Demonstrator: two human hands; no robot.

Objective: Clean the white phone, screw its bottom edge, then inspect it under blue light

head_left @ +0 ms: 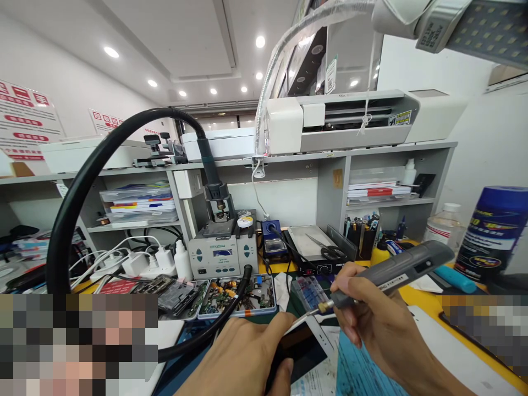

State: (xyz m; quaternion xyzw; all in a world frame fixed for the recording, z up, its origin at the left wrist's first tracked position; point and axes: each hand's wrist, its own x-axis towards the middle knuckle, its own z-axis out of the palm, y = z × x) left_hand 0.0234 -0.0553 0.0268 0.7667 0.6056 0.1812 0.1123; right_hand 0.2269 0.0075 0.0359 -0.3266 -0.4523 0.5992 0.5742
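Red Chinese characters on the wall poster (28,120); seemingly "10" on the blue-capped can (489,236).

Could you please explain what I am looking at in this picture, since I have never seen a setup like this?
There is no robot here: a person works with two bare hands, seen by a camera worn on the head, looking forward and down. The left hand holds what looks like a phone, dark-screened with a white border. The right hand grips a thick grey tool, its thin metal tip pointing toward the phone's edge; whether they touch is hard to tell. Behind them stand a grey control box with a small display, a tray of small electronic parts, and scissors. A black hose arches on the left.
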